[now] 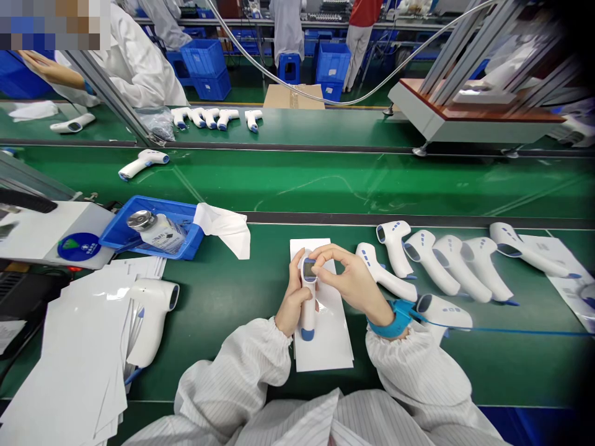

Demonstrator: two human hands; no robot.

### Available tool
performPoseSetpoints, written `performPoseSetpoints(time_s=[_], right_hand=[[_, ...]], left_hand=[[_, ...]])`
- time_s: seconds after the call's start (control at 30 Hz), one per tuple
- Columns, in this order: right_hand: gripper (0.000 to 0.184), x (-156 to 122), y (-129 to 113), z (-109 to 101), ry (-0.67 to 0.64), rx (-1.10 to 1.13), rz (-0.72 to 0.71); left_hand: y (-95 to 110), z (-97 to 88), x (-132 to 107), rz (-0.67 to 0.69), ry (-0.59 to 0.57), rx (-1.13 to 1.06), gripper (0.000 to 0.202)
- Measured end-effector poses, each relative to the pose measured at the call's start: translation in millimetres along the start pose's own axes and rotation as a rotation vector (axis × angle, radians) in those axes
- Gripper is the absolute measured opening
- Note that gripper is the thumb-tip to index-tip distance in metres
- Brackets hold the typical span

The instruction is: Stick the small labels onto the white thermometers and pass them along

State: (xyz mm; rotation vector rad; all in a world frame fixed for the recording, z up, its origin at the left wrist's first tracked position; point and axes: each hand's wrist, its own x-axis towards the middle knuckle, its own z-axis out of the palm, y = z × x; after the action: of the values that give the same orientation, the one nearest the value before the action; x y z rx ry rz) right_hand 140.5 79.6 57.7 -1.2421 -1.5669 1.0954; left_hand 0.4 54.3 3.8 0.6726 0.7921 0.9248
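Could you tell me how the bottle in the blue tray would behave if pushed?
The bottle lies on its side and looks round, so it would probably roll rather than slide. The walls of the blue tray would likely stop it. Its shiny cap may make that end heavier, so it might veer.

The left hand (pixel 290 303) hides the thermometer's (pixel 307 321) grip; whether the right hand (pixel 352 282) pinches anything at its screen (pixel 308 271) is too small to tell.
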Motion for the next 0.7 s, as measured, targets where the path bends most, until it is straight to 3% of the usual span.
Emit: performPoseSetpoints(time_s=[0.27, 0.47, 0.7], right_hand=[[0.009, -29, -6, -7, -0.355, 0.213, 0.266], [0.009, -10, 7, 3, -0.001, -0.134, 0.012], [0.007, 9, 13, 2, -0.006, -0.017, 0.057]], left_hand=[[6, 3.7, -1, 0.012, 0.093, -0.079, 0.083], [6, 4.6, -1, -0.032, 0.049, -0.075, 0.088], [3, 1.4, 0, -0.015, 0.044, -0.064, 0.089]])
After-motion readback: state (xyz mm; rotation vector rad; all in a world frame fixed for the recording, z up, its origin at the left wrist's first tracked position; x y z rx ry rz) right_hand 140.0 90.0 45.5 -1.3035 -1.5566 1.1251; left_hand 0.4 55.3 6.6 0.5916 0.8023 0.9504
